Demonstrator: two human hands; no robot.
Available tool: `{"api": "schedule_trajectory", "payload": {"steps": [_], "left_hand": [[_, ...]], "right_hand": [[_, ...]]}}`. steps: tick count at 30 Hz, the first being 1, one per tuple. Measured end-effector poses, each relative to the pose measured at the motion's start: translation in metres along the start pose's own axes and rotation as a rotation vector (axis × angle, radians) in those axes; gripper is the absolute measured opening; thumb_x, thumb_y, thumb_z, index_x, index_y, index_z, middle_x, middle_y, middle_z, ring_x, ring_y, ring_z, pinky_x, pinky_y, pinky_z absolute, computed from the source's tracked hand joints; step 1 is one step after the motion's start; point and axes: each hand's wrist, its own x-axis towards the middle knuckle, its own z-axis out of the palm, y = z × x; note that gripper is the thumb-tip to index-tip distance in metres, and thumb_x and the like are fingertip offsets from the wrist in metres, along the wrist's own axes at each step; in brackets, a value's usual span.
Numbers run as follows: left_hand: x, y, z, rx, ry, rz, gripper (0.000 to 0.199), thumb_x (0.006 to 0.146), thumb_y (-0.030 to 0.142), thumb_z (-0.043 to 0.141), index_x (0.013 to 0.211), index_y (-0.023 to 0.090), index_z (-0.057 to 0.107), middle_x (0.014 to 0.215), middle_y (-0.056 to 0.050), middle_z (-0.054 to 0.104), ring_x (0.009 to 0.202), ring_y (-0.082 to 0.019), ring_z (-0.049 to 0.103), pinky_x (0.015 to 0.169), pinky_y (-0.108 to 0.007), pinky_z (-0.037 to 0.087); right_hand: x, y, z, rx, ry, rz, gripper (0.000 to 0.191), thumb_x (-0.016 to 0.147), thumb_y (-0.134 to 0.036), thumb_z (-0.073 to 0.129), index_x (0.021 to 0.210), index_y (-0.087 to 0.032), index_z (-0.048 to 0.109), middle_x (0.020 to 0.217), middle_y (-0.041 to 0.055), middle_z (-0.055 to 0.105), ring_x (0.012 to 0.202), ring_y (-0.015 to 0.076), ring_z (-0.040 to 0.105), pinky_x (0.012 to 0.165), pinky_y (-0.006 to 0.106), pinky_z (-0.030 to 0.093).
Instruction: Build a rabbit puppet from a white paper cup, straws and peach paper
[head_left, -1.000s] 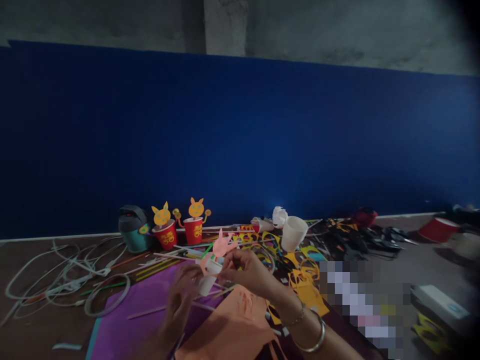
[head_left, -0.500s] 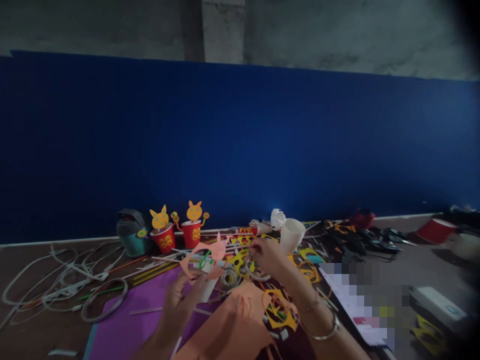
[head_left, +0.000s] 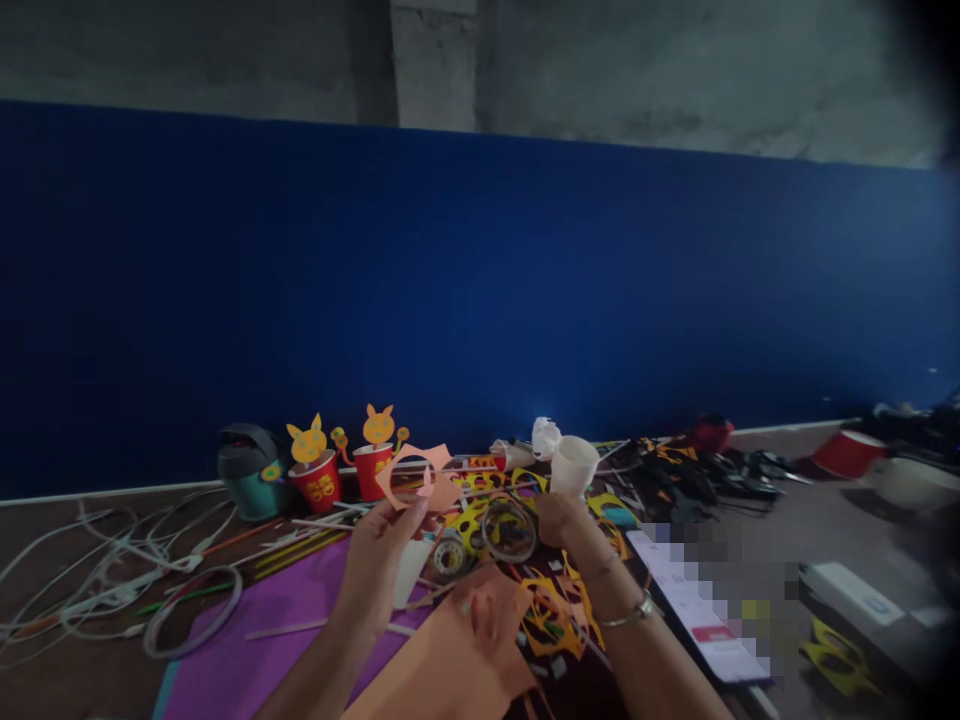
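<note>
My left hand is closed in a pinch on a piece of orange paper with a large round hole cut in it. A pale pink pointed scrap shows at the thumb. My right hand has its fingers curled in front of a white paper cup; what they hold, if anything, is hidden. Beside it is a clear ring, perhaps a tape roll. A small tape roll sits between the hands. Below them lies a larger orange sheet.
Two red cups with orange cat faces stand at the back left, beside a teal container. White cables tangle at left. A purple sheet, yellow cut-out scraps and a phone cover the table. Blue panel behind.
My left hand has raised the orange paper slightly. My right hand has moved right and a little down, away from the clear ring, toward the white cup. The view has shifted slightly.
</note>
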Motion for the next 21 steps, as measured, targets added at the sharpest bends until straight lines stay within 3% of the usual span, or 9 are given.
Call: {"api": "schedule_trajectory", "payload": {"steps": [4,7,10,13,15,17,21], "left_hand": [[0.002,-0.004,-0.006,-0.017,-0.012,-0.046,0.027,0.070,0.038,0.073,0.081,0.013,0.072,0.075,-0.007,0.074,0.065,-0.015,0.063,0.059,-0.021,0.044],[0.004,-0.008,-0.009,-0.021,0.006,-0.052,0.025,0.070,0.036,0.073,0.080,0.013,0.072,0.073,-0.008,0.074,0.065,-0.015,0.063,0.059,-0.021,0.044],[0.006,-0.011,-0.010,-0.019,0.014,-0.043,0.023,0.071,0.035,0.072,0.081,0.013,0.072,0.075,-0.008,0.074,0.065,-0.015,0.064,0.059,-0.021,0.044],[0.007,-0.012,-0.009,-0.008,0.017,-0.039,0.023,0.071,0.033,0.073,0.082,0.013,0.071,0.074,-0.007,0.074,0.066,-0.015,0.064,0.059,-0.021,0.044],[0.007,-0.011,-0.009,-0.025,0.021,-0.037,0.022,0.071,0.033,0.072,0.082,0.014,0.071,0.073,-0.007,0.074,0.067,-0.016,0.065,0.060,-0.022,0.045],[0.007,-0.010,-0.009,-0.058,0.023,-0.029,0.023,0.071,0.034,0.072,0.083,0.014,0.070,0.076,-0.007,0.074,0.071,-0.017,0.066,0.063,-0.023,0.047],[0.006,-0.006,-0.008,-0.104,0.064,-0.063,0.027,0.066,0.033,0.075,0.084,0.015,0.068,0.076,-0.006,0.074,0.068,-0.018,0.066,0.059,-0.025,0.049]], "right_hand": [[-0.011,0.003,-0.012,-0.027,-0.050,-0.024,0.029,0.090,-0.031,0.056,0.115,-0.016,0.056,0.115,0.0078,0.059,0.097,0.0209,0.060,0.081,0.040,0.051],[-0.018,0.004,-0.022,0.028,0.003,-0.091,0.014,0.083,-0.014,0.059,0.096,-0.016,0.064,0.097,0.0078,0.066,0.093,0.0223,0.061,0.078,0.034,0.047],[-0.018,-0.002,-0.029,0.129,0.074,-0.158,0.028,0.072,-0.003,0.058,0.096,-0.015,0.062,0.092,0.0082,0.067,0.089,0.0224,0.061,0.073,0.030,0.042],[-0.018,-0.017,-0.030,0.241,0.109,-0.221,0.029,0.072,-0.008,0.058,0.099,-0.016,0.057,0.085,0.0050,0.066,0.079,0.0184,0.060,0.065,0.026,0.042],[-0.022,-0.030,-0.031,0.495,0.043,-0.293,0.025,0.075,-0.018,0.061,0.099,-0.018,0.053,0.077,0.0012,0.064,0.071,0.0157,0.059,0.059,0.024,0.043],[-0.030,-0.046,-0.031,0.917,-0.089,-0.371,0.030,0.075,-0.029,0.065,0.099,-0.020,0.049,0.073,-0.0015,0.062,0.066,0.0143,0.058,0.056,0.023,0.043],[-0.049,-0.080,-0.032,1.303,-0.161,-0.399,0.038,0.072,-0.037,0.070,0.097,-0.021,0.047,0.074,-0.0030,0.060,0.064,0.0123,0.059,0.056,0.022,0.044]]}}
